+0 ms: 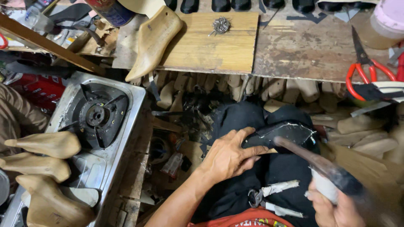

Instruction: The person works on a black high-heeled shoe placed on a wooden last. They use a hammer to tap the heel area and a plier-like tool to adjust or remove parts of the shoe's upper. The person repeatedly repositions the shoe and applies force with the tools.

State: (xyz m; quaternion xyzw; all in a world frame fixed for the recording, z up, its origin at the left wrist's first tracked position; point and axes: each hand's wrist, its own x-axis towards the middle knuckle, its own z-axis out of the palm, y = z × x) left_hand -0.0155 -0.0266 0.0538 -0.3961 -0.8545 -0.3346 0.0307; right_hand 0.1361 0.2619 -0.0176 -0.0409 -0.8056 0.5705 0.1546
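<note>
My left hand grips a black shoe upper on a last, sole side up, resting on my lap in black trousers. My right hand holds a hammer by its handle; the hammer is blurred, its head close over the shoe's sole. A pair of pliers with taped handles lies on my lap between the two hands.
A single gas burner stove stands at the left with three wooden lasts beside it. Another wooden last lies on the workbench board, near a small metal tack cluster. Red-handled scissors lie at the right. More lasts are stacked under the bench.
</note>
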